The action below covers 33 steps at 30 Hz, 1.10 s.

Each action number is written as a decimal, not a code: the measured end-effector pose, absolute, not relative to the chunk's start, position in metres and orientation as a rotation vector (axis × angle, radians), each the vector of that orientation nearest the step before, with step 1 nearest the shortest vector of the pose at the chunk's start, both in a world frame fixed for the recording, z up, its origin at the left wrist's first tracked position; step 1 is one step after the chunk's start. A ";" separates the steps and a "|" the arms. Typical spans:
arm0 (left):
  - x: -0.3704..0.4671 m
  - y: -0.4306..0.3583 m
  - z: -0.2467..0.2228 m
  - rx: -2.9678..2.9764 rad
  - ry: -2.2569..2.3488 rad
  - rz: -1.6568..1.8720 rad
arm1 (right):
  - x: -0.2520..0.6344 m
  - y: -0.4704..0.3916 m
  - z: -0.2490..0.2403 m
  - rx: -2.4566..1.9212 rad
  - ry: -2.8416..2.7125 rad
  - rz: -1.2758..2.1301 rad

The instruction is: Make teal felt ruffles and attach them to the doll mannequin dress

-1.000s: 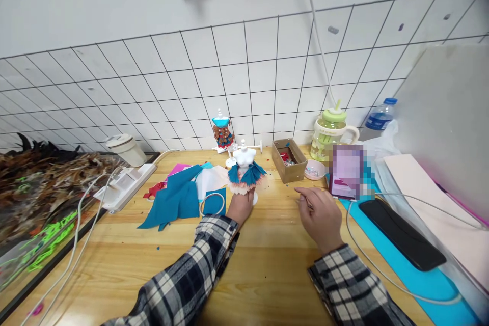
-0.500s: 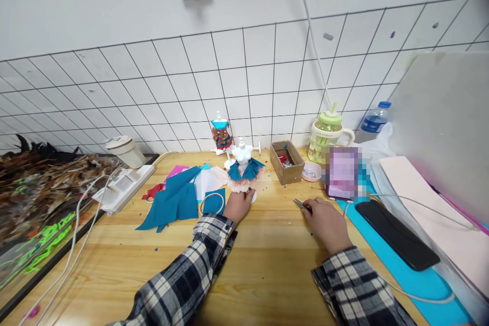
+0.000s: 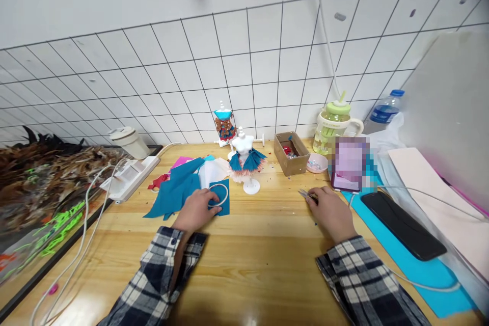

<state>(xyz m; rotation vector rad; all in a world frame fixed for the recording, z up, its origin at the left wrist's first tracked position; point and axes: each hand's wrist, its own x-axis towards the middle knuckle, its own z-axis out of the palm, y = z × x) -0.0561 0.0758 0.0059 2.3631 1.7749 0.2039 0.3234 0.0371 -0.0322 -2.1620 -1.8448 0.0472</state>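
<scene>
So my left hand (image 3: 196, 209) is over at the white ring (image 3: 226, 194), fingertips and thumb at its near-left edge; can't tell from this view if they actually pinch it. The ring lies on a small teal fabric square (image 3: 225, 209), right beside the bigger teal cloth (image 3: 178, 188). My right hand (image 3: 331, 214) has its fingers closed around a small metal-tipped tool (image 3: 303, 193), tip pointing left, low over the table (image 3: 252, 275). The white mini dress form (image 3: 244, 143) stands upright between my hands, a bit farther back, wearing a teal skirt (image 3: 244, 161) with pink fringe, and neither hand is on it. Another dressed form (image 3: 224, 126) is behind it near the tiled wall (image 3: 263, 66), and the open cardboard box (image 3: 292, 160) sits off to its right, next to a pink dish (image 3: 317, 163).
</scene>
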 end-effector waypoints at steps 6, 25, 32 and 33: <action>-0.072 0.076 -0.017 2.385 1.639 0.365 | 0.270 0.015 -0.023 -1.593 -2.065 -0.084; -0.103 0.082 -0.021 2.284 1.898 0.754 | 0.119 0.006 -0.030 -1.255 -2.451 0.212; -0.066 0.062 -0.014 2.498 1.917 0.623 | 0.134 0.013 -0.028 -1.445 -2.148 0.120; -0.059 0.058 -0.014 2.507 1.813 0.597 | 0.138 0.017 -0.031 -1.530 -2.090 0.083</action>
